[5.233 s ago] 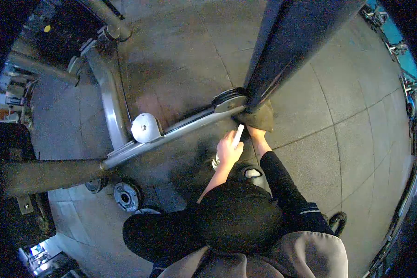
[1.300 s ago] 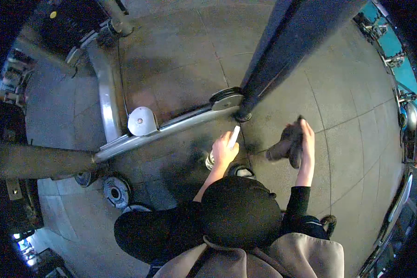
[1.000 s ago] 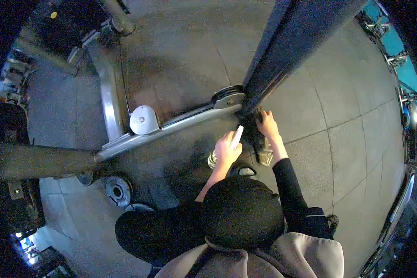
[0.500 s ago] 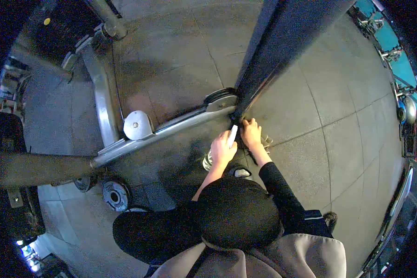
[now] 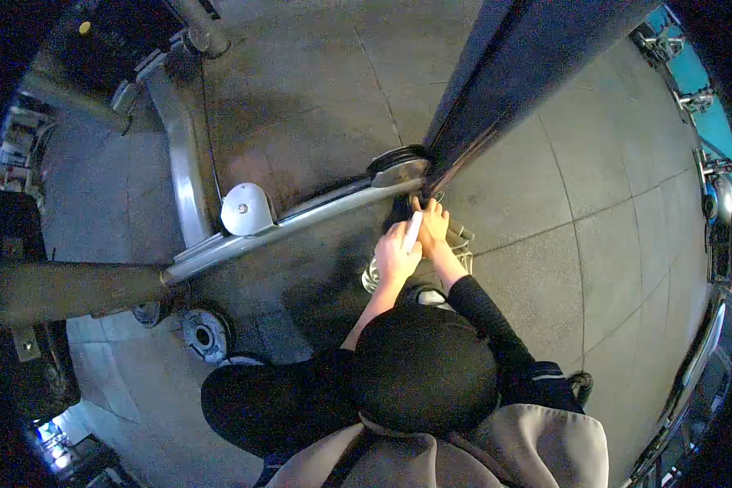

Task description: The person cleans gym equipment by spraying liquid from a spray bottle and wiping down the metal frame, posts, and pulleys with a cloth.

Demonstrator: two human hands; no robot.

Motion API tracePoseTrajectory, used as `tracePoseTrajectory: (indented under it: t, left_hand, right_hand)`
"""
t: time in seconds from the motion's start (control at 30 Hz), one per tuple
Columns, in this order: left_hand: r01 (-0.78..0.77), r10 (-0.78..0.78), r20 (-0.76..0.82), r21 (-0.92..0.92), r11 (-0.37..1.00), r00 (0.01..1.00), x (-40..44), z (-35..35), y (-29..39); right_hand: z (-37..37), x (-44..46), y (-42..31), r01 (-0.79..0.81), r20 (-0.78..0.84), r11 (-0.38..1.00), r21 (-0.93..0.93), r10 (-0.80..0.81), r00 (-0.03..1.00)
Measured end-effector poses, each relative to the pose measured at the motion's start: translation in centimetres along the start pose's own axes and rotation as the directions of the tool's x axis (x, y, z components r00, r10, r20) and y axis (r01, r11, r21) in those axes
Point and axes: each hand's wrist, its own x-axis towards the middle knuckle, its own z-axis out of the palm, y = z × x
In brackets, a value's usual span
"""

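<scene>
My left hand is closed around a small white oblong object, which points up toward the foot of a dark upright post. Close beside it, my right hand reaches to the post's foot, fingers bent and fingertips at the dark joint. Whatever those fingers grip is too small and dark to make out. A grey metal floor beam runs left from the post. On the beam near my hands sits a dark-rimmed pulley. My shoe shows partly beneath my left hand.
A round silver pulley cover sits farther left on the beam, with a thin cable rising from it. Weight plates lie on the tiled floor at lower left. A curved grey frame leg stands behind the beam.
My right hand has shifted slightly left and up, closer to my left hand and the white object. The machine sits slightly differently in view as my head has moved.
</scene>
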Motion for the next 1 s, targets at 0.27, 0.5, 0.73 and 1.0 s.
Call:
tracePoseTrajectory:
  t: [0.27,0.5,0.73,1.0]
  left_hand:
    - [0.035,-0.038,-0.057,-0.054,0.998,0.998,0.3,-0.4,-0.9]
    - [0.088,-0.091,-0.057,-0.052,0.995,0.994,0.9,-0.5,-0.6]
    - [0.086,-0.085,-0.052,0.016,0.996,0.995,0.9,0.7,-1.5]
    - [0.036,-0.036,-0.001,-0.006,0.999,0.999,0.5,0.0,0.2]
  right_hand:
    - [-1.2,0.9,-1.5,-0.173,0.075,0.978,-0.119,0.182,0.980]
    - [-3.2,-0.2,-0.4,-0.303,0.268,0.951,0.057,0.278,0.922]
    - [-3.8,-1.5,4.5,-0.478,0.324,0.860,0.179,0.408,0.854]
    - [-2.8,-1.1,1.8,-0.164,0.243,0.979,0.119,0.131,0.961]
